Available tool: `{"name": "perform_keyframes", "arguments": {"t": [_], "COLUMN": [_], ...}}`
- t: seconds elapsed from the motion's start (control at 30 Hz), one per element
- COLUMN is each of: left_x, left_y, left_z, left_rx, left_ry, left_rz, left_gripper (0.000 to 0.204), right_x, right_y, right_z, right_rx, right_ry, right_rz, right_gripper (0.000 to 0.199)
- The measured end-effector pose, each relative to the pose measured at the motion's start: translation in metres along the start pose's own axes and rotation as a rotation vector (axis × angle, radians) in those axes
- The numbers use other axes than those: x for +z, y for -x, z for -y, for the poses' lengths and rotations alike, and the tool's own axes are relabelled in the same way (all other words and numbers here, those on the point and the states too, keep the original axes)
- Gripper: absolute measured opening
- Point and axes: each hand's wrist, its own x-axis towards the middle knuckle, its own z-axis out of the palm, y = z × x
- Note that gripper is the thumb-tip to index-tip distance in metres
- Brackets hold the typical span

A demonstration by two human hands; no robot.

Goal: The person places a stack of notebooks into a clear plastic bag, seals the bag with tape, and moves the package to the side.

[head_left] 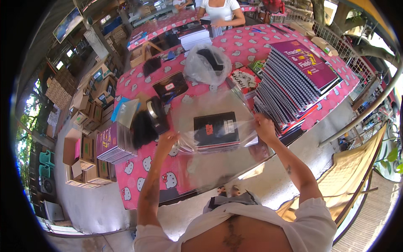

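Observation:
A stack of spiral notebooks (pixel 215 130) with a black cover on top lies on a clear plastic sheet (pixel 205 166) in front of me. The sheet spreads beyond the stack, and part of it hangs over the table's near edge. To the left of the stack, my left hand (pixel 168 139) has its fingers closed on the plastic. On the other side, my right hand (pixel 265 127) pinches the sheet, close to the tall row of notebooks. Just beyond my left hand stands a dark tape dispenser (pixel 157 112) beside a black bundle (pixel 142 128).
Tall piles of purple-covered spiral notebooks (pixel 300 63) fill the table's right side. More notebooks (pixel 113 145) sit at its left edge, above cardboard boxes (pixel 86 161) on the floor. A translucent bag (pixel 201 69) lies beyond the stack. Across the table stands another person (pixel 220 12).

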Motion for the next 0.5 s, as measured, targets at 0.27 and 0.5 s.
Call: {"name": "perform_keyframes", "arguments": {"t": [0.27, 0.5], "left_x": [0.008, 0.008], "left_y": [-0.039, -0.107], "left_z": [0.072, -0.007], "left_rx": [-0.342, 0.198], "left_ry": [0.784, 0.263], "left_rz": [0.184, -0.337], "left_gripper": [0.017, 0.021], "right_x": [0.126, 0.136], "right_y": [0.107, 0.096], "right_z": [0.120, 0.117], "right_rx": [-0.647, -0.466], "right_ry": [0.297, 0.345], "right_rz": [0.053, 0.124], "right_gripper": [0.071, 0.066]}}
